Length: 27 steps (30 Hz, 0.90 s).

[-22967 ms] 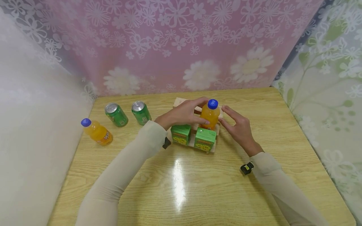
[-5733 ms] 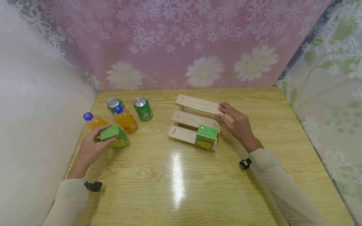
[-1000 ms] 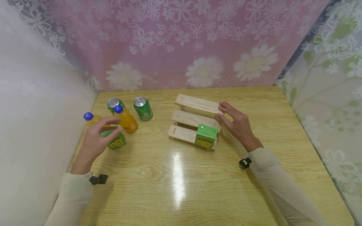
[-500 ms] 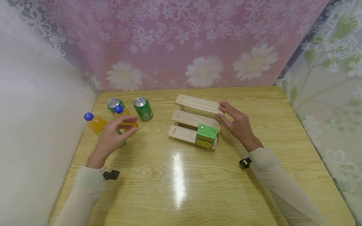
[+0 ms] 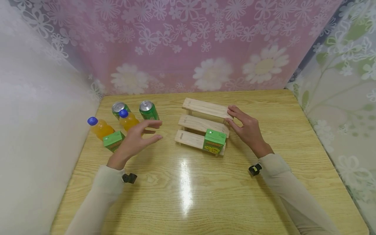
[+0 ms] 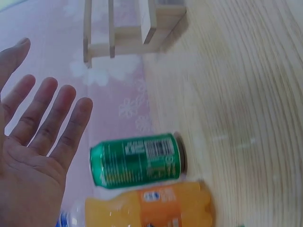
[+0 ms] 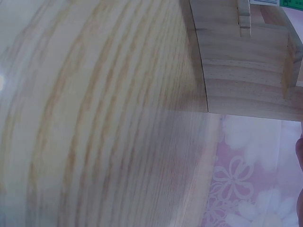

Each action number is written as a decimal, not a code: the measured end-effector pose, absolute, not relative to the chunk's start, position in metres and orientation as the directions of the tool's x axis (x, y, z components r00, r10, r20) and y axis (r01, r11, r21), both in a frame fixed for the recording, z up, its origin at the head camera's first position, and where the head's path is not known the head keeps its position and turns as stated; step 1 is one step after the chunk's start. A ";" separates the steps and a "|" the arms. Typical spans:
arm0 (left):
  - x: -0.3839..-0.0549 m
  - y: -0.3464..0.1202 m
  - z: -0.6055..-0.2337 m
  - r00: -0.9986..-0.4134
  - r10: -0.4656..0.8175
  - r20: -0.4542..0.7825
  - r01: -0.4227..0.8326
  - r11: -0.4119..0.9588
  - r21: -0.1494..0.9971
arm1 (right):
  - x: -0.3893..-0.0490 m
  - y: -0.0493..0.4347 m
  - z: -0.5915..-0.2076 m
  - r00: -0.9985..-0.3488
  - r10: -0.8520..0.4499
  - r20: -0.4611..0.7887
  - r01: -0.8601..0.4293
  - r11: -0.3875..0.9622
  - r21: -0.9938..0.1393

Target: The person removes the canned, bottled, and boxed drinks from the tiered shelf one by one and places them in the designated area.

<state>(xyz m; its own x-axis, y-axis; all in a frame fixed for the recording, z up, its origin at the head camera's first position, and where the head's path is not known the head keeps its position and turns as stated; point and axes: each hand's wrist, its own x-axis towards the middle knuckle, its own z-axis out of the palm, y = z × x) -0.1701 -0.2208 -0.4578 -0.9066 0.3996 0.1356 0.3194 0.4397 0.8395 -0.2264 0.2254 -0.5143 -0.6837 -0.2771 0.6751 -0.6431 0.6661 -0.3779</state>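
My left hand [image 5: 135, 141] is in the air with nothing in it, fingers extended and thumb apart, right of a green juice carton [image 5: 113, 139] that it partly hides. In the left wrist view, a green drink can [image 6: 135, 161] and an orange drink bottle [image 6: 158, 208] appear beyond the hand's fingers [image 6: 71, 127]. With fingers and thumb, my right hand [image 5: 249, 130] holds the right end of the top board of a three-step wooden stand [image 5: 205, 108]. Another green juice carton [image 5: 214, 141] stands on the right part of its lowest step.
At the table's left stand a second green can [image 5: 118, 107] and another blue-capped orange bottle [image 5: 101, 129], close together with the carton. A pink flowered curtain [image 5: 176, 65] hangs behind the wooden table [image 5: 188, 195]. Pale walls rise on both sides.
Earlier my left hand held the carton among the bottles; it has let go and moved right, away from it. The bottle and one carton have left the stand. My right hand stays put.
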 end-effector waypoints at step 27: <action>-0.187 -0.147 -0.475 -0.800 0.591 0.102 0.363 0.342 0.867 | -0.227 0.224 -0.514 -0.666 -0.276 0.693 -0.658 0.655 -0.371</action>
<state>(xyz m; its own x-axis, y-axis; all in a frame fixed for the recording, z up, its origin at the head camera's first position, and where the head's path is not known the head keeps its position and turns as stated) -0.1866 -0.1474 -0.4750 -0.7999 0.5914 0.1019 0.3632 0.3421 0.8666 -0.2268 0.2243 -0.5144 -0.6657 -0.2763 0.6932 -0.6582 0.6551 -0.3710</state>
